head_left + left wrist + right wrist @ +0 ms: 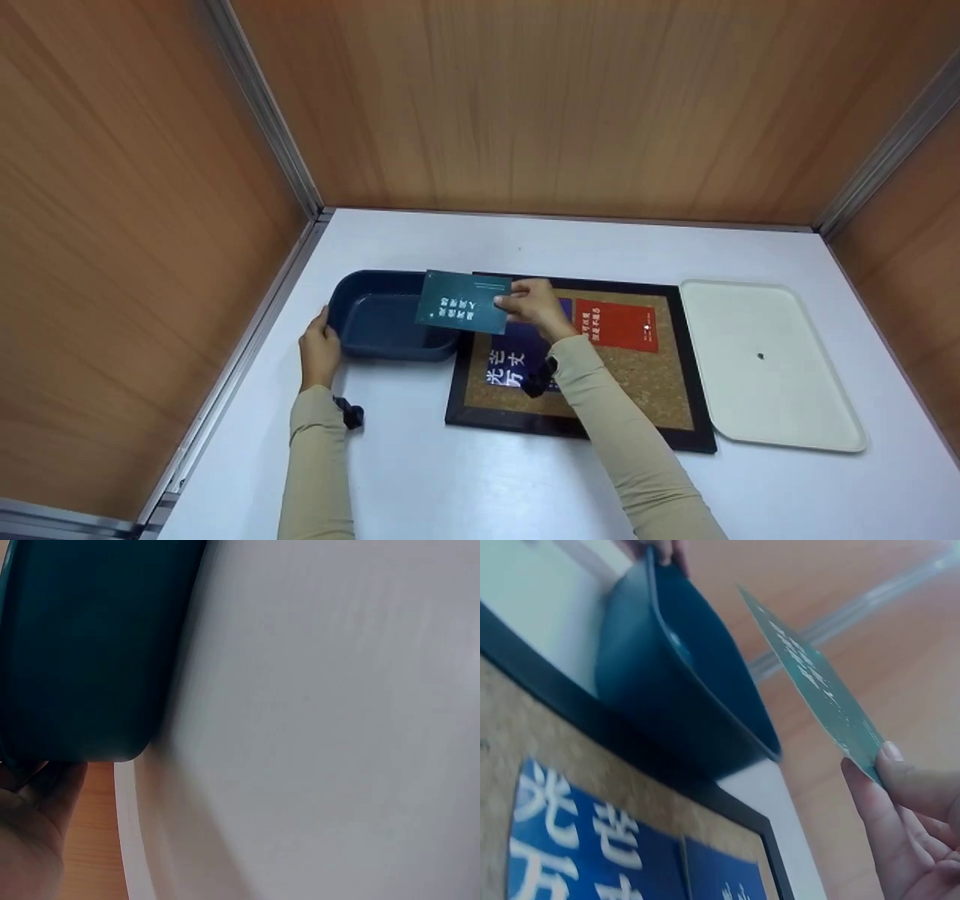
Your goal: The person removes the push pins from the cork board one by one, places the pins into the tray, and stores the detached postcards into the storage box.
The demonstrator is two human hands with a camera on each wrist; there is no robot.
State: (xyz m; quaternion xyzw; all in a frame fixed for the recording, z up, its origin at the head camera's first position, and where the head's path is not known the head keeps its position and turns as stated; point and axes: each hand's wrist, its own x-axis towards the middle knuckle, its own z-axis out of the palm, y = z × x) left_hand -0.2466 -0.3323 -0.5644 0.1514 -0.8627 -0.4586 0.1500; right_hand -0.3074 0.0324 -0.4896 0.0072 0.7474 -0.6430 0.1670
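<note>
My right hand (538,306) pinches a green card (454,301) with white printed characters between thumb and fingers. The card is held up over the right side of a dark blue plastic bin (375,322); in the right wrist view the card (810,675) is tilted and apart from the bin's rim. At the bin's left end, my left hand (321,352) grips the wall, its fingers (679,555) at the rim in the right wrist view. The bin's inside looks bare where it shows; the card hides part of it.
Right of the bin, slightly under its edge, lies a black-framed cork board (645,386). On it are a red card (622,326) and blue-purple cards (514,352), partly behind my right arm. A cream tray (780,382) lies farther right. Wooden panels (525,112) enclose the white table (420,465).
</note>
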